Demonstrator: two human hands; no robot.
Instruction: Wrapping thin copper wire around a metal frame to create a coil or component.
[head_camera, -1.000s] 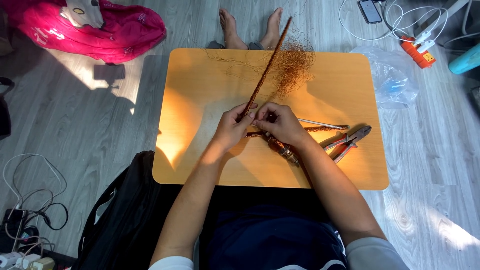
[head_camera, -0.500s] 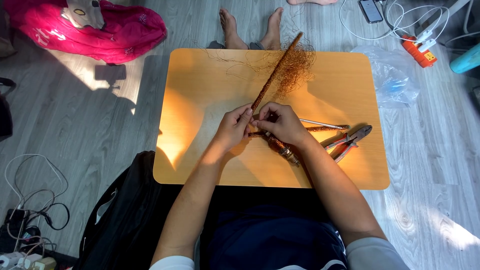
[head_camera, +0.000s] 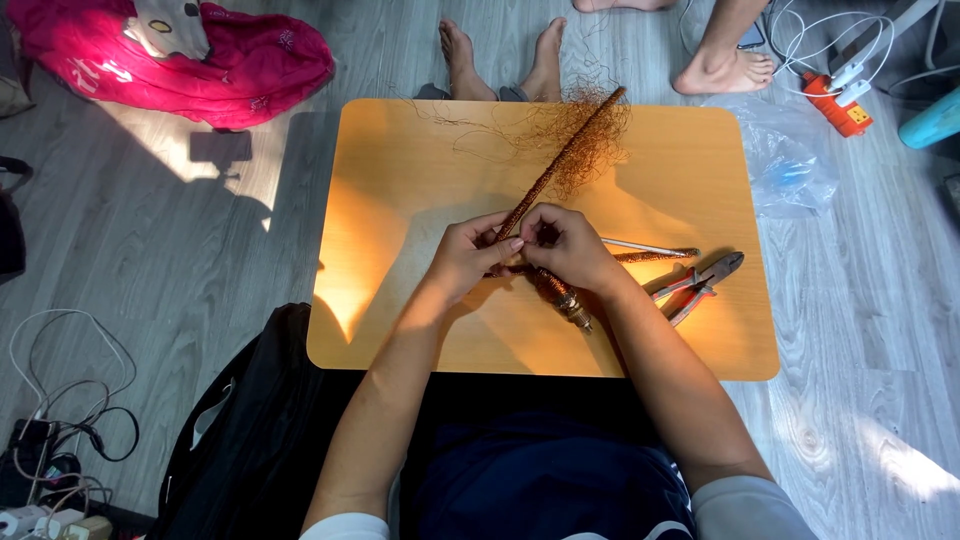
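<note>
Both hands, left hand (head_camera: 468, 257) and right hand (head_camera: 568, 247), are pinching closed on the long copper-wire-wrapped rod (head_camera: 560, 170), its axis running toward 1 o'clock over the orange rounded surface (head_camera: 400, 180), red-handled pliers (head_camera: 700, 282) lying at 3 o'clock.

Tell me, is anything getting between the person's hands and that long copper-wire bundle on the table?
Nothing visible does. The left hand and the right hand both grip the copper-wire bundle directly at its near end. The pliers lie off to the right on the table, apart from the hands.
</note>
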